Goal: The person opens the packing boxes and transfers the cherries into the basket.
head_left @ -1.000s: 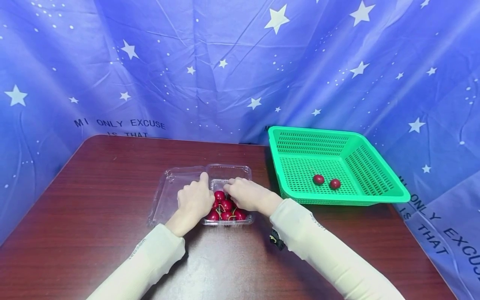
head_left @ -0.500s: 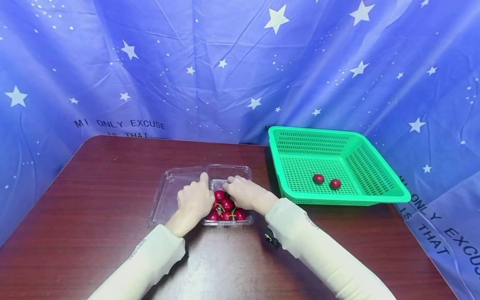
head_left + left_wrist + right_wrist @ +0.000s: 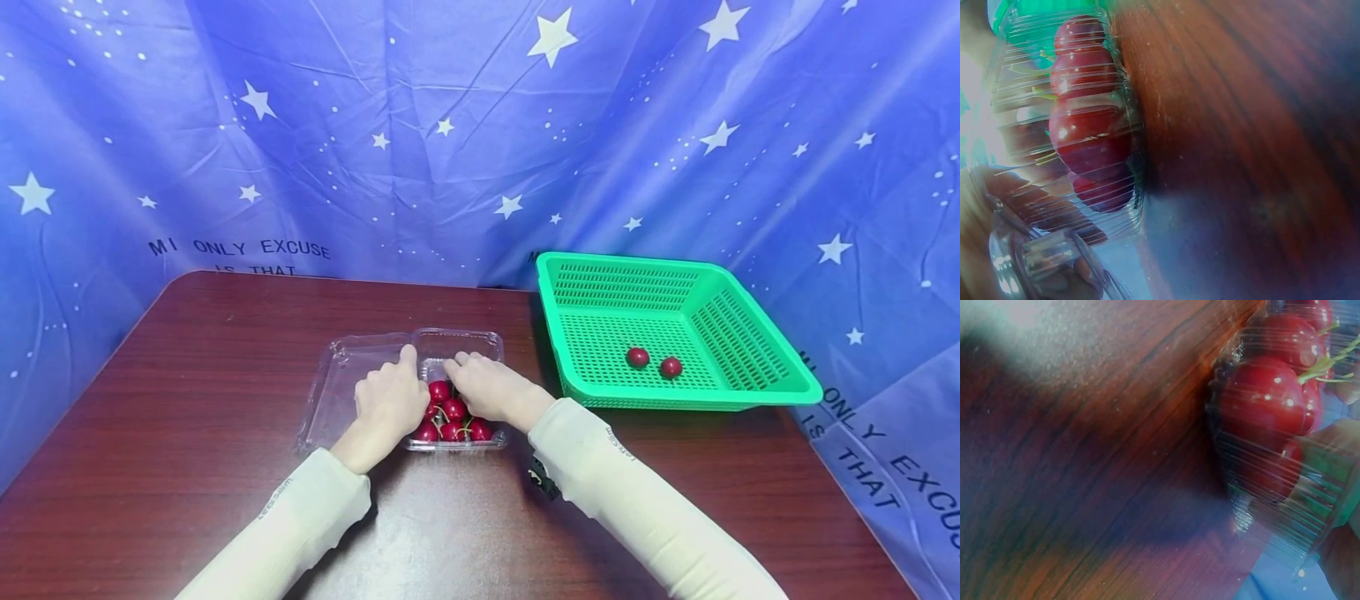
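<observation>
A clear plastic clamshell box [image 3: 457,446] holds several dark red cherries [image 3: 452,409] with green stems, heaped toward its near side. Its lid [image 3: 341,392] lies folded back to the left. My left hand [image 3: 390,400] grips the box's hinge side, its fingers bent over the edge and the thumb pointing away from me. My right hand [image 3: 495,387] reaches in over the right wall with curled fingers behind the heap; I cannot tell whether they hold a cherry. Both wrist views show cherries [image 3: 1088,128] through the ribbed wall, including one large cherry [image 3: 1260,394] with a stem.
A green slotted plastic basket [image 3: 675,400] stands at the back right of the brown wooden table [image 3: 225,392], with two cherries [image 3: 654,362] on its floor. A blue star-printed curtain [image 3: 450,167] hangs behind the table and along its sides.
My right hand and forearm have shifted slightly to the left, with the fingers moving a little inside the box. The left hand, box and basket stay where they were.
</observation>
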A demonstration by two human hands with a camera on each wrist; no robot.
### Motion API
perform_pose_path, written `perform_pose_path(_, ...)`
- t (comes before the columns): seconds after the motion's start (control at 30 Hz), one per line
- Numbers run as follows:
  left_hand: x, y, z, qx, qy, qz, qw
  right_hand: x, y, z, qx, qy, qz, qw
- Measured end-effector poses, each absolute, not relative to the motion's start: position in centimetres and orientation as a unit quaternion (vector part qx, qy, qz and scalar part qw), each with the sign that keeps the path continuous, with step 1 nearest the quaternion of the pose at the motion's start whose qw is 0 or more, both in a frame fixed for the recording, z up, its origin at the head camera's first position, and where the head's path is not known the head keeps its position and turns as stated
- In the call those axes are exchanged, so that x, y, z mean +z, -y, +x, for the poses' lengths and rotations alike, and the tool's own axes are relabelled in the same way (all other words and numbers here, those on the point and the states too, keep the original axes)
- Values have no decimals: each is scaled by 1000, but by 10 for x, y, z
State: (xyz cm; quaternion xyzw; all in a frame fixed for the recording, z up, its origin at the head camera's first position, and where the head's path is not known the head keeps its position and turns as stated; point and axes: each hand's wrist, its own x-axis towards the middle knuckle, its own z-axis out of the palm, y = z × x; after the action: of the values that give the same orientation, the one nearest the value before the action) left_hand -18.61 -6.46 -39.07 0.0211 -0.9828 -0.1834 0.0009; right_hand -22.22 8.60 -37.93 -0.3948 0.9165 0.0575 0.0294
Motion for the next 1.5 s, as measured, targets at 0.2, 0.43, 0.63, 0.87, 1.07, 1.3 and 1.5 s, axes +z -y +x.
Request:
perform_pose_path(0.2, -391, 64, -186, -181, 983, 22, 0, -378, -87, -222, 47, -918, -391, 37)
perform_pose_path(0.43, -391, 64, -186, -176, 984, 21, -4, -377, -91, -225, 32, -918, -394, 39)
perform_pose_path(0.63, -390, 64, -186, -172, 985, 20, -10, -372, -92, -228, 18, -911, -411, 17)
perform_pose_path(0.87, -390, 63, -186, -169, 985, 19, -8, -367, -94, -228, 8, -908, -418, 15)
perform_pose_path(1.07, -390, 63, -186, -170, 985, 16, -4, -364, -97, -231, -2, -906, -424, 2)
perform_pose_path(1.3, -391, 63, -187, -171, 985, 17, -5, -354, -100, -232, -15, -907, -422, 1)
perform_pose_path(1.5, -391, 64, -186, -168, 986, 18, -4, -344, -103, -235, -28, -906, -423, -13)
